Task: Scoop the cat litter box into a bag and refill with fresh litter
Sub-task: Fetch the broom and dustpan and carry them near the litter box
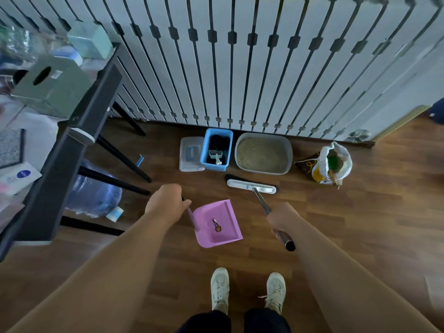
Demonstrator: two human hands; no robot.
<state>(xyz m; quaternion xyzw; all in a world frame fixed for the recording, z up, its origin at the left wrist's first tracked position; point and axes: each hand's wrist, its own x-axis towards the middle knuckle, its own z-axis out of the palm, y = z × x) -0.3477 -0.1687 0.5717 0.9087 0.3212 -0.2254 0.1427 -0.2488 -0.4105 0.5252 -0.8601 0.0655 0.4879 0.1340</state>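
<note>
A grey oval plastic litter box (262, 171), filled with sandy beige litter, sits on the wooden floor (360, 224) by the far white railing (240, 68). Just left, a blue plastic bin (213, 167) holds a black bag (218, 141) and a white slotted scoop (216, 156). The left hand (168, 200) grips a pink plastic dustpan (217, 223); the right hand (282, 221) clasps a metal broom handle (262, 203).

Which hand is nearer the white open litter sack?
Right. Right hand, gripping the metal broom handle, is left of the sack; left hand, holding the pink plastic dustpan, farther left.
</note>
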